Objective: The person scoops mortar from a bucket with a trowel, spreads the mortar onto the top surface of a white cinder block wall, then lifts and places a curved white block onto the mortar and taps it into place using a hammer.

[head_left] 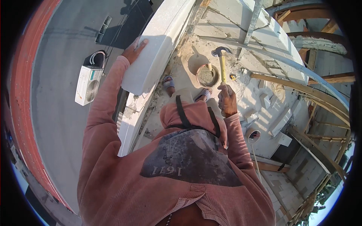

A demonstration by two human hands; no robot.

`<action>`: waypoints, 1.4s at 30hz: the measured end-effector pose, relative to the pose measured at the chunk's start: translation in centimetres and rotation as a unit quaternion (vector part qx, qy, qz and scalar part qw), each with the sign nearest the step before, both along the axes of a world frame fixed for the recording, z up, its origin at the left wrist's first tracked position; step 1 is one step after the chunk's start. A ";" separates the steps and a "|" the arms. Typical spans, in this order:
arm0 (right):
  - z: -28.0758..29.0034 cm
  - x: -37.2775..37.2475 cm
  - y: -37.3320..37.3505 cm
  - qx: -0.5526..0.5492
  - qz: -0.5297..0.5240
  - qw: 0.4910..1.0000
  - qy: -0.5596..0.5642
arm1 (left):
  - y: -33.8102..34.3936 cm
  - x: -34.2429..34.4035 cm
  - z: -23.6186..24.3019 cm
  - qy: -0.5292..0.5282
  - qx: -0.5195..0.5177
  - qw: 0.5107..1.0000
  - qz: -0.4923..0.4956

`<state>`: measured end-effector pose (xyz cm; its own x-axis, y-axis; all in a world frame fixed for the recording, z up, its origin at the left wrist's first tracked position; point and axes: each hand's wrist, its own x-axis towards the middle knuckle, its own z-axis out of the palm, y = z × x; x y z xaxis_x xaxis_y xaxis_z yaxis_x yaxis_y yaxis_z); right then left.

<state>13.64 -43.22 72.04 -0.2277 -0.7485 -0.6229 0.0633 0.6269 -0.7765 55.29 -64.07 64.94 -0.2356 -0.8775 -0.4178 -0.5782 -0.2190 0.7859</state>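
My right hand (227,101) is closed around the lower handle of a claw hammer (223,69), which is held upright with its dark head at the top and a yellow shaft. My left hand (134,51) lies with fingers apart on the outer side of a large white block (145,71). That block sits on top of a low wall (132,109) at my left. Beyond my feet, on the dusty floor, a round bucket (206,76) contains grey mortar and a tool with a light handle.
Past the wall at left drops a grey surface with an air-conditioner unit (87,86). A small yellow-and-black tape measure (232,77) lies near the bucket. Block pieces (281,122) litter the floor at right. Metal bars (294,64) and wooden beams (301,92) cross there, beside a pipe opening (253,135).
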 end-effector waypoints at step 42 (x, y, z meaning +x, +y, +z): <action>-60.6 -39.5 10.8 0.412 0.527 0.599 0.440 | 53.0 -49.6 -25.1 -0.050 0.410 0.883 0.225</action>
<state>-25.91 -32.42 11.41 -0.4102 -0.2856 -0.8661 -0.9117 0.1513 0.3819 5.69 -11.06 39.87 0.1343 -0.2661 -0.9545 -0.3450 -0.9156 0.2067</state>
